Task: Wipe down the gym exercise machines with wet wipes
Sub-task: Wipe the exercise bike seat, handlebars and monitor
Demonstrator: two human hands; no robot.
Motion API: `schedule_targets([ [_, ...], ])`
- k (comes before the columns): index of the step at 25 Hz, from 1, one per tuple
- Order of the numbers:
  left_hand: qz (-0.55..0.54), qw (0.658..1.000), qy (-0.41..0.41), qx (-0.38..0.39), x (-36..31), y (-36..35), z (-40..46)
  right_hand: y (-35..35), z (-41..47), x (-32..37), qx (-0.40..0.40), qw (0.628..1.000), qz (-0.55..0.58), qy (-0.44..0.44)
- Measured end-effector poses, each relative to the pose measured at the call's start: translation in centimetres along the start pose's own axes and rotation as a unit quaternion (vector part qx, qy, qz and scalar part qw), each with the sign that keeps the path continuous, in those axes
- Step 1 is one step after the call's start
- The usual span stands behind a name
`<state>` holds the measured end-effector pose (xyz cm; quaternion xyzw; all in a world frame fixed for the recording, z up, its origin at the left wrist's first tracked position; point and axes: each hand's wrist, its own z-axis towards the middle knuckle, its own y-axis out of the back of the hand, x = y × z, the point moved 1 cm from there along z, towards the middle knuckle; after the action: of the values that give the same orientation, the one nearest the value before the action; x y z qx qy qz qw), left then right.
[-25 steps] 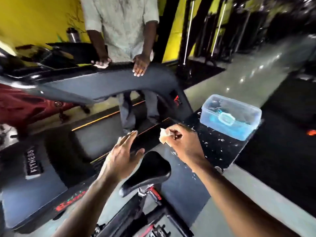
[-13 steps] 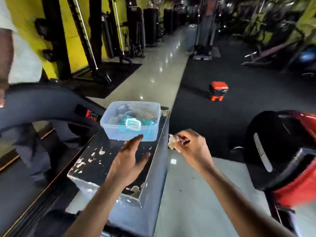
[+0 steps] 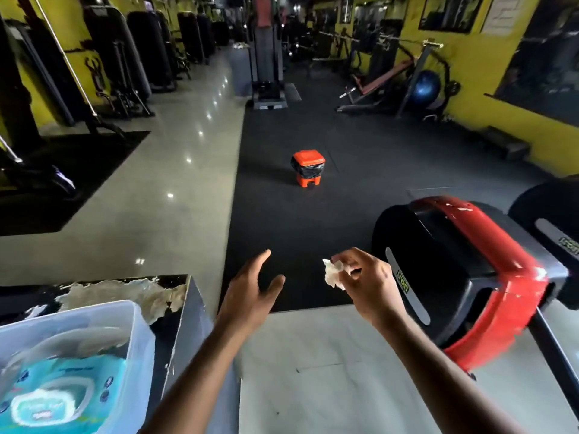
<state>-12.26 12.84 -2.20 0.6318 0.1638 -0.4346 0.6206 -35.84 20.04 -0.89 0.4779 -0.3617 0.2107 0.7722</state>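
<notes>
head view, gym aisle. my right hand (image 3: 366, 281) pinches a crumpled used wipe (image 3: 332, 273) at its fingertips, held in the air above the dark floor mat (image 3: 313, 214); my left hand (image 3: 250, 292) hangs beside it, fingers spread and holding nothing, the two hands apart. the machine nearest the wipe is the red-and-black exercise machine (image 3: 470, 270) just to the right.

risks, as i judge them: the wipe is held only by a light pinch, so a quick swing could drop it on the mat; it looks balled up and possibly spent, so more wiping with it may only smear; the orange bin (image 3: 307, 172) stands well apart down the aisle, so a throw from here would likely miss.

containers: a clear plastic tub (image 3: 138, 339) rests on the chipped black bench (image 3: 185, 311) at lower left, open at the top as far as i can tell, holding a blue pack of wet wipes (image 3: 59, 389). the bin carries a black liner; its contents are hidden.
</notes>
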Motion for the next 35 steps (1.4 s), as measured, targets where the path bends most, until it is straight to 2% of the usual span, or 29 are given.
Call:
schedule_targets([
  [7,-0.089,0.994,0.064,-0.004,7.4,-3.2,20.3,-5.6,18.3,-4.7,0.006,0.995,-0.09,-0.053],
  [11,-0.095,0.993,0.068,0.022,9.3,-3.0,30.9,-6.8,27.5,-5.6,-0.033,0.99,-0.124,-0.05],
  [17,-0.107,0.992,0.045,0.052,11.2,-6.4,45.6,-9.3,39.2,-9.1,-0.069,0.991,-0.051,-0.107],
  [20,-0.113,0.988,0.035,0.101,12.6,-10.2,53.4,-10.5,46.1,-13.2,-0.096,0.988,-0.005,-0.117],
  [25,-0.128,0.976,0.066,0.162,13.9,-12.6,65.8,-12.2,57.9,-19.4,-0.083,0.986,0.006,-0.141],
  [31,-0.139,0.979,0.078,0.127,14.4,-14.5,84.3,-15.0,76.2,-23.5,-0.042,0.996,-0.019,-0.082],
  [35,-0.135,0.981,0.088,0.113,17.6,-16.5,95.9,-18.1,88.6,-26.9,-0.034,0.997,-0.046,-0.053],
])
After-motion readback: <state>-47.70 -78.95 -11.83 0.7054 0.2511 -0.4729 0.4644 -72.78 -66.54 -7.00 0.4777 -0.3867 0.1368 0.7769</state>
